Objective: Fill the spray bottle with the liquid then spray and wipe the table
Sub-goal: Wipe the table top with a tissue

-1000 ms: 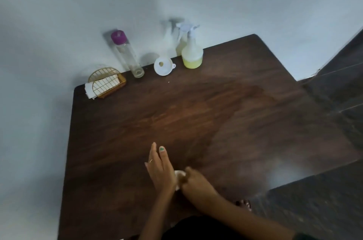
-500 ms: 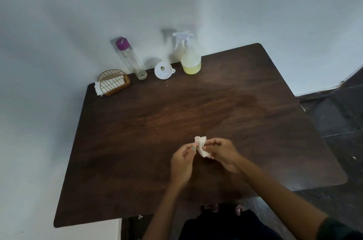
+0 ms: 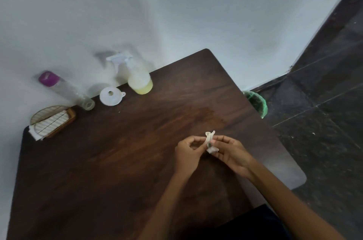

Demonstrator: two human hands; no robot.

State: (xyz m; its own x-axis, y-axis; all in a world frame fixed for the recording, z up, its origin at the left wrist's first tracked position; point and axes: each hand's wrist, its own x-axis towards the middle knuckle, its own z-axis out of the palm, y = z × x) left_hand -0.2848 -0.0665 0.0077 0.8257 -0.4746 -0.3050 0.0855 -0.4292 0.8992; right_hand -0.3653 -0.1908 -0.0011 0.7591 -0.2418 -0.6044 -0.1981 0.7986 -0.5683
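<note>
we see both hands raised above the dark wooden table point(image 3: 121, 161), meeting over its right half. left hand point(image 3: 187, 154) and right hand point(image 3: 230, 153) each pinch a small crumpled white tissue point(image 3: 210, 142) between fingertips; it hangs between them, clear of the tabletop. the spray bottle point(image 3: 136, 77) stands upright at the far edge by the wall, yellow liquid filling its lower part. just left of it sits a white funnel point(image 3: 110, 96), then a clear bottle point(image 3: 65, 90) with a purple cap (it looks empty). a wire napkin holder point(image 3: 52, 121) occupies the far left corner. a green bin point(image 3: 256, 102) shows beyond the table's right edge.
</note>
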